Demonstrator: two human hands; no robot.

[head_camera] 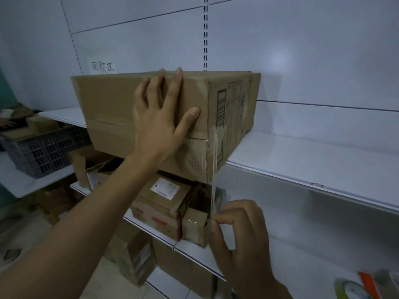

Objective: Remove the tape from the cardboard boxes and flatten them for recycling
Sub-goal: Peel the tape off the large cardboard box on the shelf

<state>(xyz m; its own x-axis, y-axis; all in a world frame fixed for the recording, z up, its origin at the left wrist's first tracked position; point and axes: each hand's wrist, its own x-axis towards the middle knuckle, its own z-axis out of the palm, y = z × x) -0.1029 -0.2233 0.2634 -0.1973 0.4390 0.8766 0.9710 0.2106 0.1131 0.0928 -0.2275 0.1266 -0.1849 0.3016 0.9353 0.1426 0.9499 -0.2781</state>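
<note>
Early going here. The big cardboard box [112, 108] sits on the upper shelf [302, 160], its near end jutting out past the shelf edge. It is fully formed and not yet flattened. The left hand [159, 117] is spread flat against its front face, fingers straight, bracing it. Below the box and clear of it, the right hand [237, 229] pinches the loose end of a clear tape strip [214, 169] between thumb and fingertips. The strip runs straight up to the box's front corner seam, where, as far as this dim view shows, it seems partly stuck. So one strip is half off, and the smaller boxes [159, 203] on the lower shelf look untouched. Plenty left.
</note>
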